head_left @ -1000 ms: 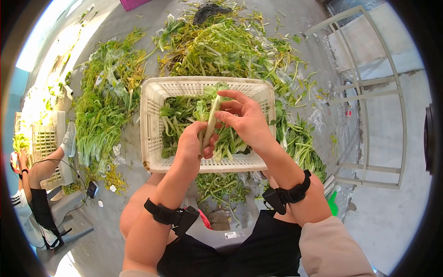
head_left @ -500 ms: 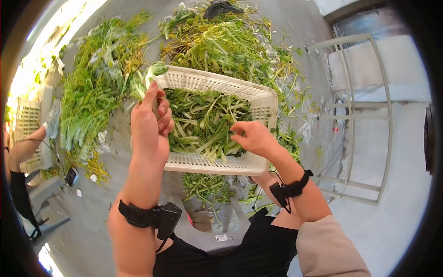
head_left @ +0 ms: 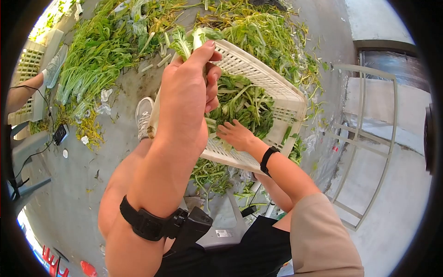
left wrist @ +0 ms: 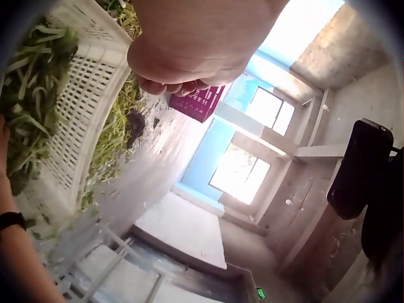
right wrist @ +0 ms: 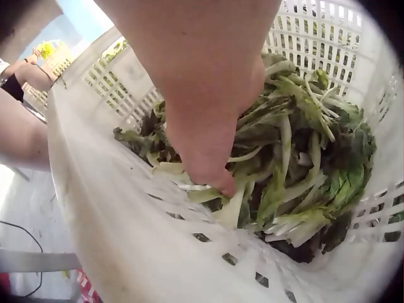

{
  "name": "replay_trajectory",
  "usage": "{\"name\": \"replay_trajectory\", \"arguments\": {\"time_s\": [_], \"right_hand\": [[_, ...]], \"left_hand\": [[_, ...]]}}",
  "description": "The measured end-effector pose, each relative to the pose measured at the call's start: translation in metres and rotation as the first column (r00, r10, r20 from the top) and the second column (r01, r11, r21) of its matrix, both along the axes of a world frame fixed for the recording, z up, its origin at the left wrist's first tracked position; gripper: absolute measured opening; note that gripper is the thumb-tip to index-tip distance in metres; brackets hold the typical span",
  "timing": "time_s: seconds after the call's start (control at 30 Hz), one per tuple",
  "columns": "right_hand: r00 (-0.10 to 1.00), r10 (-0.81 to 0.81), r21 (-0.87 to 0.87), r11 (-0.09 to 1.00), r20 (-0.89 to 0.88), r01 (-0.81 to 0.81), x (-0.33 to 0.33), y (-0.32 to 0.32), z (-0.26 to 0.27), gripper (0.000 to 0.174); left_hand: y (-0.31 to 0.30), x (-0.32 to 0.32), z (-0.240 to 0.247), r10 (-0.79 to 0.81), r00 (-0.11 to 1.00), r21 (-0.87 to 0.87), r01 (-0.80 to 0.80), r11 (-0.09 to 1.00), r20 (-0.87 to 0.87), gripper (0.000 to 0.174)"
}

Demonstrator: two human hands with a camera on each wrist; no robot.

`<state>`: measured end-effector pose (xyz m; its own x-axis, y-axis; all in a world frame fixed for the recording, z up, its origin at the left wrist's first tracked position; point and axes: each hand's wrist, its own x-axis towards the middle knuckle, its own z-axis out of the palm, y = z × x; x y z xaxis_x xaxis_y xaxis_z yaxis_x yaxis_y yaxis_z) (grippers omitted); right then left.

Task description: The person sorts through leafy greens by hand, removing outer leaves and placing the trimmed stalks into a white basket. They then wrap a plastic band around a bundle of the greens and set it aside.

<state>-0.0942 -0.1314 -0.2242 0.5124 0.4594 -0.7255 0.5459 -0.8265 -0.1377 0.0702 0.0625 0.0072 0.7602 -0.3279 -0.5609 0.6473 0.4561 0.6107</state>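
Item: one leafy stalk (head_left: 200, 38), pale at the stem and green at the leaf, upright above the far left corner of the basket as the head view shows it.

Left hand (head_left: 187, 94): mine, fingers curled round the stalk, thumb pressed along it, leaves showing past the thumb tip. Black strap with a device (head_left: 198, 226) on the forearm.

Right hand (head_left: 237, 136): mine, lowered into the basket, fingers loosely spread and touching the greens near the wall closest to me. Whether it has hold of a leaf, I cannot tell. Black band (head_left: 268, 159) at the wrist.

Basket (head_left: 253, 67): off-white plastic, slotted walls, set in front of me; inside, a heap of cut greens (head_left: 247, 105), dark leaves mixed with pale stems.

Floor, grey: a pile of greens and yellowed leaves (head_left: 272, 44) beyond the basket; a second pile (head_left: 99, 48) to the left, with clear plastic among it; further trimmings (head_left: 214, 174) on my side of the basket.

Surroundings: my grey shoe (head_left: 144, 115) beside the basket; a metal frame (head_left: 392, 115) at right; at far left, another person's shoe (head_left: 55, 68) by a slotted crate (head_left: 28, 62); a purple crate (left wrist: 199, 104), seen in the left wrist view.
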Motion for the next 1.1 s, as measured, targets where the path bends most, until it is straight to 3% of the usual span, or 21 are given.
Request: {"name": "replay_trajectory", "arguments": {"time_s": [0.23,0.3,0.33,0.4,0.43,0.47,0.5,0.53,0.57,0.6,0.67,0.7,0.73,0.8,0.83,0.93,1.0,1.1], "right_hand": [[0.998,-0.058,0.068,0.996,-0.035,0.060,0.001,0.003,-0.005,0.036],[0.964,-0.265,0.150,0.952,-0.033,0.267,0.003,-0.002,-0.006,0.033],[0.962,-0.270,0.149,0.951,-0.029,0.271,0.004,-0.006,-0.003,0.033],[0.814,-0.580,0.445,0.721,-0.031,0.531,0.006,-0.013,0.011,0.024],[0.747,-0.664,0.546,0.617,-0.027,0.568,0.008,-0.017,0.022,0.024],[0.744,-0.667,0.547,0.615,-0.022,0.568,0.012,-0.022,0.033,0.024],[0.657,-0.753,0.613,0.500,-0.043,0.612,0.016,-0.027,0.043,0.024],[0.561,-0.824,0.672,0.376,-0.072,0.638,0.019,-0.034,0.053,0.024],[0.379,-0.880,0.642,0.117,-0.287,0.757,0.021,-0.041,0.065,0.018],[0.376,-0.884,0.648,0.117,-0.278,0.753,0.021,-0.049,0.075,0.018],[0.252,-0.831,0.715,-0.226,-0.496,0.662,0.020,-0.067,0.097,0.015],[0.171,-0.822,0.691,-0.320,-0.542,0.649,0.019,-0.067,0.126,0.014],[0.171,-0.830,0.703,-0.318,-0.530,0.636,0.018,-0.066,0.153,0.014],[-0.156,-0.710,0.551,-0.648,-0.686,0.526,0.011,-0.063,0.195,0.016],[-0.156,-0.714,0.564,-0.650,-0.683,0.509,0.006,-0.063,0.207,0.016],[-0.146,-0.507,0.443,-0.836,-0.850,0.322,-0.015,-0.061,0.229,0.016],[-0.133,-0.495,0.446,-0.850,-0.859,0.282,-0.024,-0.056,0.231,0.016],[-0.157,-0.473,0.393,-0.843,-0.867,0.367,-0.027,-0.050,0.231,0.017]], "left_hand": [[-0.004,-0.004,0.002,-0.030,1.000,0.021,0.030,0.999,-0.007,0.020],[-0.005,-0.005,0.001,-0.044,0.999,0.022,0.044,0.999,0.001,0.020],[-0.005,-0.005,0.001,-0.052,0.999,0.023,0.052,0.998,0.006,0.020],[-0.006,-0.006,0.000,-0.055,0.998,0.026,0.055,0.998,0.013,0.020],[-0.007,-0.006,0.000,-0.052,0.998,0.031,0.052,0.998,0.017,0.020],[-0.007,-0.007,0.000,-0.057,0.998,0.029,0.056,0.998,0.022,0.020],[-0.008,-0.007,0.000,-0.065,0.998,0.025,0.065,0.998,0.019,0.020],[-0.009,-0.007,0.000,-0.074,0.997,0.020,0.073,0.997,0.018,0.019],[-0.011,-0.008,0.000,-0.080,0.997,0.016,0.079,0.997,0.025,0.019],[-0.012,-0.010,0.000,-0.082,0.996,0.039,0.081,0.996,0.021,0.020],[-0.016,-0.013,0.000,-0.091,0.995,0.051,0.090,0.995,0.028,0.020],[-0.018,-0.016,0.000,-0.105,0.994,0.068,0.105,0.992,0.005,0.020],[-0.020,-0.018,-0.001,-0.118,0.993,0.085,0.119,0.989,-0.014,0.021],[-0.024,-0.024,-0.001,-0.154,0.988,0.072,0.154,0.986,-0.008,0.022],[-0.027,-0.027,-0.002,-0.169,0.985,0.089,0.170,0.981,-0.019,0.022],[-0.038,-0.038,-0.004,-0.216,0.976,0.116,0.216,0.969,-0.019,0.021],[-0.045,-0.044,-0.008,-0.225,0.973,0.138,0.229,0.964,-0.042,0.021],[-0.054,-0.052,-0.007,-0.251,0.968,0.191,0.246,0.950,0.004,0.021]]}}
